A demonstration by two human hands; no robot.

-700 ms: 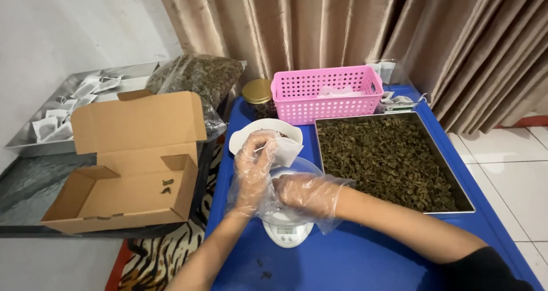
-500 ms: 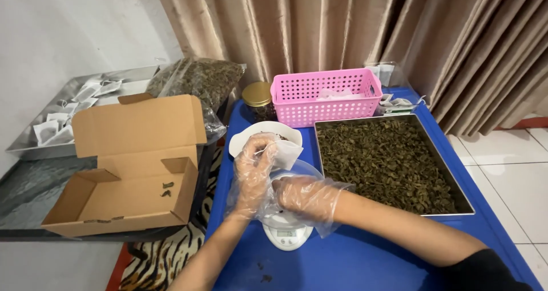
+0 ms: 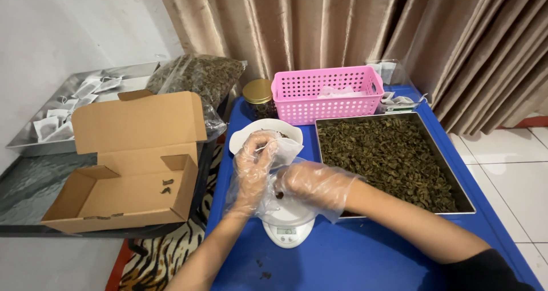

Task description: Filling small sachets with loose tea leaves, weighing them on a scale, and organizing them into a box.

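Observation:
Both my hands wear clear plastic gloves and meet over a small white digital scale (image 3: 287, 229) on the blue table (image 3: 365, 257). My left hand (image 3: 253, 174) grips a small white paper sachet (image 3: 285, 148), held just in front of a white bowl (image 3: 251, 137). My right hand (image 3: 313, 185) reaches in from the right, its fingertips pinched on a dark bit of dried leaf (image 3: 278, 195) beside the sachet. To the right, touching my right forearm, lies a metal tray (image 3: 465, 202) full of dark dried leaves.
A pink basket (image 3: 326, 97) and a gold-lidded jar (image 3: 258, 95) stand behind the bowl. An open cardboard box (image 3: 131, 165) sits left of the table. Beyond the box are a clear bag of dried leaves (image 3: 197, 77) and a metal tray of white sachets (image 3: 57, 119). Curtains hang behind.

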